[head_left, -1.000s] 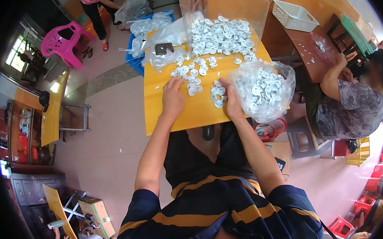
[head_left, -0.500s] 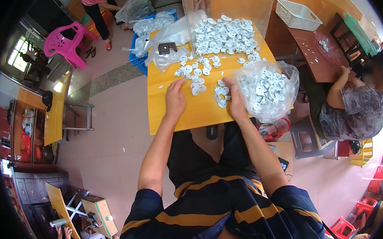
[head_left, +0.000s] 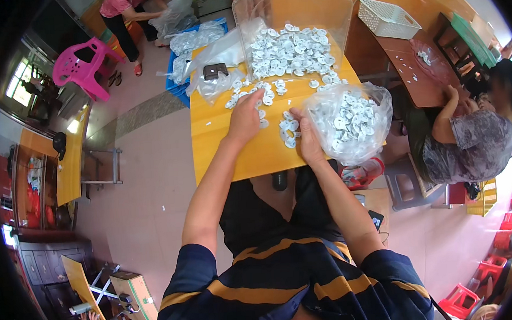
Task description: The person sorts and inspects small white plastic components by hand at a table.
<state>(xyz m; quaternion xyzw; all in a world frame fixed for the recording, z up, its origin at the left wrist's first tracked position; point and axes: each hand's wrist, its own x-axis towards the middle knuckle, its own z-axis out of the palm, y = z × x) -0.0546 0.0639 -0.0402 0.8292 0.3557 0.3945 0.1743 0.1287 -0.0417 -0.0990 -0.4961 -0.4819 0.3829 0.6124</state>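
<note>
My left hand [head_left: 244, 120] reaches over the yellow table [head_left: 221, 156], fingers stretched forward beside small round white plastic parts [head_left: 268, 95] and partly covering some. It looks open, with nothing seen in it. My right hand [head_left: 309, 141] rests on edge against a clear plastic bag [head_left: 384, 104] filled with the same white parts. Its fingers are extended and apart, beside a small group of parts [head_left: 289, 128] lying between my hands. Behind them, a heap of parts [head_left: 291, 51] spills from a clear bin [head_left: 291, 10] lying with its open side toward me.
A dark brown box-like object [head_left: 215, 72] sits on plastic film at the table's left. Beyond stands a blue crate [head_left: 177, 93] of bagged parts. On the right, a person sits at a brown table [head_left: 398, 54] holding a white basket [head_left: 389, 18]. A pink chair [head_left: 86, 67] stands far left.
My left hand has moved forward and to the right, over the loose parts. My right hand stays by the bag, its fingers slightly shifted. The whole view has shifted a little.
</note>
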